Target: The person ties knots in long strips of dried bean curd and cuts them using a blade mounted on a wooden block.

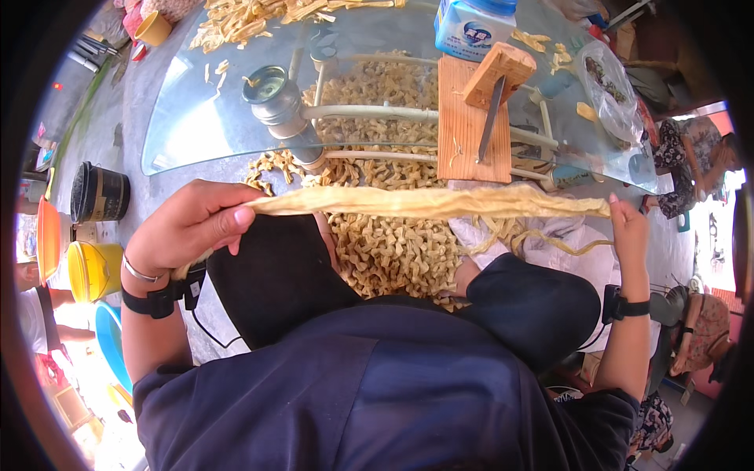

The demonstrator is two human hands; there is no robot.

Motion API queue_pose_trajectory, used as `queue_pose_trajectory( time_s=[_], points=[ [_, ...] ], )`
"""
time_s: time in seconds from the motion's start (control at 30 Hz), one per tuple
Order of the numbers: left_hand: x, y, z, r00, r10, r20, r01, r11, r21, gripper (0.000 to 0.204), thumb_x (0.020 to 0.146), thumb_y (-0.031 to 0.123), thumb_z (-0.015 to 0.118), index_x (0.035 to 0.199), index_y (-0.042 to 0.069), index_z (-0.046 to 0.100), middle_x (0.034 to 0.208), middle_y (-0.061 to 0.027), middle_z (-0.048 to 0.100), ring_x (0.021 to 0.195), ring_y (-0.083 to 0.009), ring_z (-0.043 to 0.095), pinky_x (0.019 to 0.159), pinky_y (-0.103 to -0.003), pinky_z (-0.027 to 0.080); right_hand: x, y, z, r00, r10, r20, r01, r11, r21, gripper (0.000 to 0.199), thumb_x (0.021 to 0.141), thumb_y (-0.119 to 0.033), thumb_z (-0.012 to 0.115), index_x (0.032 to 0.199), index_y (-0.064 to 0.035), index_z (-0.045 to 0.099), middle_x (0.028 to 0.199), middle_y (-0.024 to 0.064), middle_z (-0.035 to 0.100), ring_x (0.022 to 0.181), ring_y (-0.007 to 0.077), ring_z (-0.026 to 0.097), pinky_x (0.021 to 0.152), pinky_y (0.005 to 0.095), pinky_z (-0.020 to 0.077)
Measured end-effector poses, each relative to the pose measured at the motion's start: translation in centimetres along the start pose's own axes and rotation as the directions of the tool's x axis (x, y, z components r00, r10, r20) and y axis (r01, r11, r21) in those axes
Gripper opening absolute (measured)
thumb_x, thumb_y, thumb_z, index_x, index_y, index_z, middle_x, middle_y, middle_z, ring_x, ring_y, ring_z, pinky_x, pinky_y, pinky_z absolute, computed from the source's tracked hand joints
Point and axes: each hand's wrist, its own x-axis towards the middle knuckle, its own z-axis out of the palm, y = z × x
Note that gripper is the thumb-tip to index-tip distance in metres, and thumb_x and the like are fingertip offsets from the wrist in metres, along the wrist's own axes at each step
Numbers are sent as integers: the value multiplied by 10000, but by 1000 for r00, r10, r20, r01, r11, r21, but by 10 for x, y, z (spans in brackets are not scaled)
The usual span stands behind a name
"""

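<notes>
A long, wrinkled pale yellow strip (pixel 424 202), like bean curd skin, is stretched level above my lap. My left hand (pixel 196 224) is closed round one end of it, thumb on top. At the other end my right hand (pixel 630 228) pinches the tip. Beneath the strip, between my knees, lies a heap of small yellow knotted pieces (pixel 393 255). More strips (pixel 510 231) rest on a white cloth (pixel 573 255) at the right of the heap. On the glass table in front stands a wooden board (pixel 455 125) with an upright block and a metal blade (pixel 492 118).
The glass table (pixel 204 102) holds loose yellow strips (pixel 251 20), a blue-and-white tub (pixel 473 31) and a clear plastic bag (pixel 609 90). At left are a black bucket (pixel 100 192), a yellow bucket (pixel 94 271) and a blue basin (pixel 112 341). Other people (pixel 699 161) sit at right.
</notes>
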Motion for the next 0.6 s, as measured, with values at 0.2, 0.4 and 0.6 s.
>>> queue_pose_trajectory(
  time_s=[0.2,0.4,0.6],
  points=[
    [-6,14,-15,995,-98,-3,97,977,190,288,978,224,586,1004,-52,664,686,-50,573,585,-136,569,540,-270,436,-9,28,8,972,-13,234,58,980,-188,407,941,-345,606,767,23,609,637,206,551,575,386,498,568,427,409],
    [30,69,41,880,445,163,-465,744,481,126,879,138,671,909,18,693,704,-111,584,628,-296,559,569,-373,444,-26,-149,-23,873,-416,255,310,876,368,256,970,-193,540,957,28,668,906,198,652,852,354,646,742,407,487],
    [77,106,96,874,483,44,-467,815,344,151,885,83,660,936,21,532,703,-98,599,598,-259,613,540,-342,454,-60,-249,-14,668,-642,376,1,506,862,600,975,-305,572,1382,52,314,1204,184,572,1061,236,592,923,314,447]
  ],
)
